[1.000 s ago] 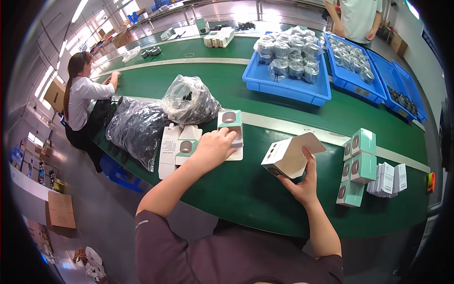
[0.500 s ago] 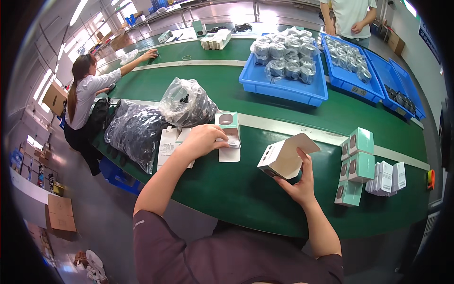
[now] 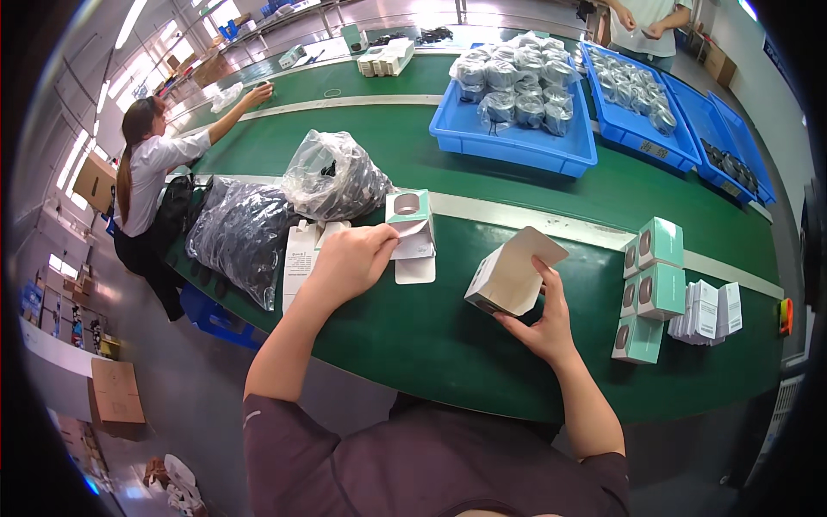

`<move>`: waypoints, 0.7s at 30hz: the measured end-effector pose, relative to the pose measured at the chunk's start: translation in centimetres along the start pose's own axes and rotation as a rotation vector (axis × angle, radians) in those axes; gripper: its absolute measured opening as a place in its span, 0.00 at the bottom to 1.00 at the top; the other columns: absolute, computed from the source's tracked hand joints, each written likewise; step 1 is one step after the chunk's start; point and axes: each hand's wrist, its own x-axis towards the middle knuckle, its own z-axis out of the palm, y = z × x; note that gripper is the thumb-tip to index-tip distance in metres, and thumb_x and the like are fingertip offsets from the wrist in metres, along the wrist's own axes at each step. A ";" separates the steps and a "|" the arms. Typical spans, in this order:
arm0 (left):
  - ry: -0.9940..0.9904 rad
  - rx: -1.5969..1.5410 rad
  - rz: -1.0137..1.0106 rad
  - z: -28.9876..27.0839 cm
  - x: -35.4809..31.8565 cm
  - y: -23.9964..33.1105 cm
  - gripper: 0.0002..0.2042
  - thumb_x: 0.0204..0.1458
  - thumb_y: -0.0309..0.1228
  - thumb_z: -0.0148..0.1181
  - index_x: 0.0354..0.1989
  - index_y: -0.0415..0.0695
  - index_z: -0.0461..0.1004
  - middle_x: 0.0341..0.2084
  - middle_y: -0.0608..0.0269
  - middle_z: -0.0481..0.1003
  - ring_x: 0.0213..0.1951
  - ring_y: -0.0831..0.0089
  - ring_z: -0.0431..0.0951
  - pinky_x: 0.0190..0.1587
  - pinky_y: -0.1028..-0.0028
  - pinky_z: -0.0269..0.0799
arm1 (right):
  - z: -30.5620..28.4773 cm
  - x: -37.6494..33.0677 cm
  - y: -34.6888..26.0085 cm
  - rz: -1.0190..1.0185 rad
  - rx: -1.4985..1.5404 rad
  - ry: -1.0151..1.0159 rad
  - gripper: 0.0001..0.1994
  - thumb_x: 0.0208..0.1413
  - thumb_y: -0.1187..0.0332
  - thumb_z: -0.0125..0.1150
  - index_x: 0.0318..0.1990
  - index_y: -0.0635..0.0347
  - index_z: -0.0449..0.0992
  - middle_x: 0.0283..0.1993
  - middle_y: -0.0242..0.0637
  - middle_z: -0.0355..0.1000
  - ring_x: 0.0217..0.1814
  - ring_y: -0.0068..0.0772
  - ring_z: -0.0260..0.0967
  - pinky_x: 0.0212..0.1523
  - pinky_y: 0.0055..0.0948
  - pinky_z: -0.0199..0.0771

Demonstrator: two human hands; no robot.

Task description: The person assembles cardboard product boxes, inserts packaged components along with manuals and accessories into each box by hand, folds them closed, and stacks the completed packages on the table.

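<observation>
My right hand holds a small open carton tilted above the table, thumb beneath and fingers on its raised flap. The carton's pale inside shows, and I see nothing in it. My left hand is closed, thumb and fingertips pinching the edge of a thin white paper sheet. That sheet is at the front of a green-and-white box with a dark round picture on top. A white flap lies at the box's front. Flattened white cartons lie partly behind my left forearm.
Clear bags of dark parts lie at left. Stacked green-and-white boxes and white leaflets stand at right. Blue trays hold bagged round items. Co-workers stand at far left and far right.
My left hand has drawn back slightly left, pulling the white sheet's edge out from the box front. The right hand's carton has turned slightly and shifted a little left.
</observation>
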 end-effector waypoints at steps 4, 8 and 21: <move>0.145 -0.235 -0.050 -1.2 -0.9 5.0 0.06 0.60 0.27 0.64 0.44 0.41 0.81 0.27 0.54 0.81 0.25 0.60 0.80 0.30 0.63 0.76 | 0.2 0.3 -0.2 -0.043 -0.072 -0.061 0.52 0.43 0.62 0.86 0.76 0.55 0.59 0.69 0.49 0.67 0.70 0.54 0.69 0.67 0.47 0.73; 0.149 0.118 0.516 0.9 0.2 9.5 0.06 0.52 0.28 0.67 0.38 0.43 0.80 0.38 0.65 0.85 0.32 0.70 0.78 0.36 0.68 0.73 | 0.4 0.1 -0.2 -0.155 -0.121 -0.109 0.54 0.41 0.62 0.87 0.76 0.54 0.58 0.67 0.49 0.69 0.67 0.56 0.70 0.65 0.48 0.76; -0.594 0.070 0.631 7.9 6.6 11.3 0.06 0.50 0.32 0.67 0.33 0.47 0.86 0.31 0.60 0.82 0.43 0.59 0.84 0.56 0.59 0.75 | -0.8 0.8 -0.3 -0.228 -0.207 -0.068 0.49 0.41 0.62 0.86 0.72 0.54 0.63 0.67 0.45 0.70 0.64 0.54 0.73 0.62 0.49 0.76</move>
